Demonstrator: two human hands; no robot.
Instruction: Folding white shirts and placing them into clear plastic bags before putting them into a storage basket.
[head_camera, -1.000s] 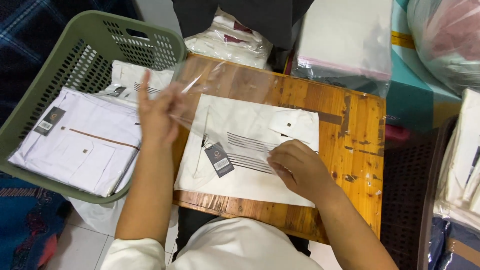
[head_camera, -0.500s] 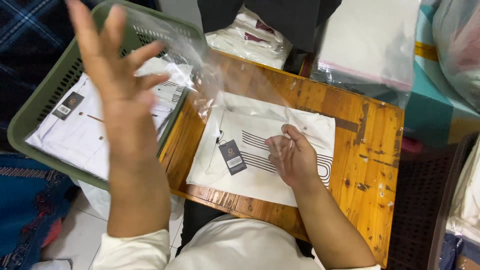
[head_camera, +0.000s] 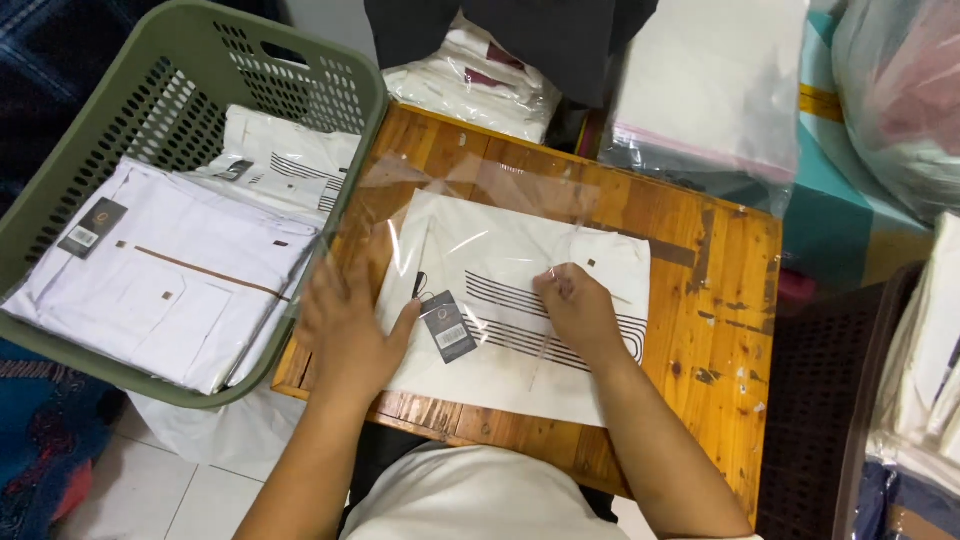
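Head view: left hand flat, fingers spread, presses clear plastic bag at wooden table's left edge; right hand pinches bag over folded white striped shirt.

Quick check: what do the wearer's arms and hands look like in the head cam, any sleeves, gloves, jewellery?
Both hands are bare: left hand, right hand. No gloves, rings, watch or bands show. Both forearms are uncovered up to the frame's lower edge. The white short-sleeved top shows only at the torso, with no sleeve reaching either forearm.
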